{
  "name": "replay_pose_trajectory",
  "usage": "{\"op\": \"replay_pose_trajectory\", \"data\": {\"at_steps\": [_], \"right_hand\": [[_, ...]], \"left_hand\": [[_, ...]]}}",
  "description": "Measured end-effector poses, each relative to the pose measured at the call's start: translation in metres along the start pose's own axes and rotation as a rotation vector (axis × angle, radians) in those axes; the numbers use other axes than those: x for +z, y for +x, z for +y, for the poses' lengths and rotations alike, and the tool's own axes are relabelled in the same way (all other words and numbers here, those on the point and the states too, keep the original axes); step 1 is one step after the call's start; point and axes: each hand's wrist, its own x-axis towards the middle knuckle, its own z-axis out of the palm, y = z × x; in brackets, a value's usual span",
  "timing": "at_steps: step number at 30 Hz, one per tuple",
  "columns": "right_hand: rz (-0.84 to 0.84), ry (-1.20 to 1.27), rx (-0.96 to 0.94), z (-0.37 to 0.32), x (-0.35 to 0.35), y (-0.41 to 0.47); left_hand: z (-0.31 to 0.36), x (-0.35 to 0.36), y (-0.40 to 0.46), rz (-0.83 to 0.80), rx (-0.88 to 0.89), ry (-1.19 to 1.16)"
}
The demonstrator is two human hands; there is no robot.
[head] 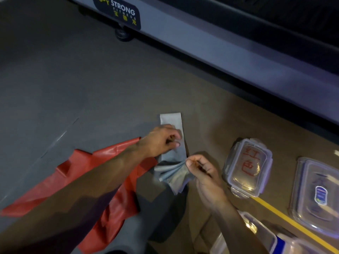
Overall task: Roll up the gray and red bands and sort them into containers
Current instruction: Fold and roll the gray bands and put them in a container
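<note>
Down at the near edge of the floor we have the red band [102,182], spread out loose and crumpled, one end running under our left forearm, not rolled at all. Just beyond it lies the gray band [171,121], partly flat on the floor with its far end squared off, and both hands are on it. Our left hand [161,140] has its fingers curled over the middle of the strip, thumb and fingertips pinching the fabric, while our right hand [200,167] pinches the bunched near end and lifts it off the floor into gathers. To the right, near the yellow line [286,219], sits a clear container with red lettering [247,166], lid clipped on, nothing visible inside. Farther right is a second clear container [317,195] with a blue sticker, also lidded, and at the near right corner more clear plastic boxes [256,233] show, too blurred for us to read. Along the far side runs the base of a treadmill [211,44]. So where do we stand? By our judgement, right at the start: we are only straightening or gathering the gray band, no roll is formed, the red one waits, and both containers need opening before anything goes in.
</note>
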Motion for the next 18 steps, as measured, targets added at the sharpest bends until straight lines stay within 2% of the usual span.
{"op": "replay_pose_trajectory", "data": {"at_steps": [3, 5, 8, 13, 18], "right_hand": [[-0.024, -0.107, -0.031, -0.004, -0.001, -0.003], [-0.018, -0.169, -0.055, -0.008, 0.001, -0.007], [-0.009, -0.234, -0.069, -0.015, 0.004, -0.018], [-0.016, -0.205, -0.073, -0.026, 0.02, -0.051], [0.082, -0.109, -0.107, -0.033, 0.032, -0.086]], "left_hand": [[-0.007, 0.011, 0.003, -0.039, 0.013, 0.078], [-0.006, 0.016, 0.0, -0.003, -0.035, 0.097], [-0.007, 0.02, -0.003, -0.023, -0.044, 0.28], [-0.005, 0.021, -0.002, 0.029, -0.048, 0.187], [0.002, 0.002, -0.014, -0.053, -0.038, 0.101]]}}
